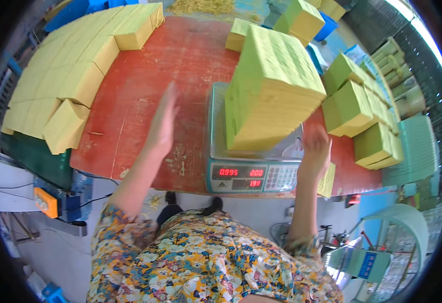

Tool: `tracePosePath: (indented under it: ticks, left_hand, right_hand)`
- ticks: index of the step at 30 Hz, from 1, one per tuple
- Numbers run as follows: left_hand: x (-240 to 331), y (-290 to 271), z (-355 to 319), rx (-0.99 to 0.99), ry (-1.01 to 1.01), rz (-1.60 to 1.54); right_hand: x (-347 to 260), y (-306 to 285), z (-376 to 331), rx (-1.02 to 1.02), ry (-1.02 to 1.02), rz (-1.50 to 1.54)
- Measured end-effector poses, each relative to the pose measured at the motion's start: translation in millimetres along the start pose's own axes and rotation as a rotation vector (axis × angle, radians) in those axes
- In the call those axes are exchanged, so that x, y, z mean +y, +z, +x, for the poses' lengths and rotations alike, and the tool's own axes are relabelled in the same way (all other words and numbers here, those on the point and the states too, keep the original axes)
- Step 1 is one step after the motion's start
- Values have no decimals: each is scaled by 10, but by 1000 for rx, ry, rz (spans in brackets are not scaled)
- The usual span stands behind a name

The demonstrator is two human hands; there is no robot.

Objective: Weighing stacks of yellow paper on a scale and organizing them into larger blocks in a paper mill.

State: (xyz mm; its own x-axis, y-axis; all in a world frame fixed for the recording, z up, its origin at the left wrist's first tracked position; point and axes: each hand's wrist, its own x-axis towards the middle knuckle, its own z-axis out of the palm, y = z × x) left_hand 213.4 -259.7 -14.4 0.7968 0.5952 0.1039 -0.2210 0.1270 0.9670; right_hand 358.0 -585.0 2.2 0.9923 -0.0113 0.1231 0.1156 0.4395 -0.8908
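Note:
A tall stack of yellow paper [276, 108] rests on the pan of a digital scale [238, 177], whose red display is lit. Left of the scale, my left hand [164, 123] is raised over the red tabletop, slightly blurred, its fingers stretched out and nothing in them. My right hand [317, 144] is beside the stack's lower right side, near the edge of the pan. Its fingers are foreshortened and a little smeared, loosely bent and apart; whether they touch the paper I cannot tell. Some yellow paper [327, 181] lies partly hidden behind my right wrist.
Rows of yellow paper blocks [67, 60] cover the left of the red table [145, 65]. More blocks [349, 108] stand at the right, others [301, 22] at the far side. An orange power socket [45, 202] sits below the left edge; a pale green machine [367, 265] stands lower right.

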Motion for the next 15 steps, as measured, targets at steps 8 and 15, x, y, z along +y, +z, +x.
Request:
tracePosePath:
  ticks: [8,15]
  left_hand:
    - [-521,-2125,-809,90,135,951]
    - [-373,-2235,-843,-129,313,1118]
  right_hand:
    - [351,688,-1611,-96,167,-148]
    - [796,1479,-2097,-236,387,-103]
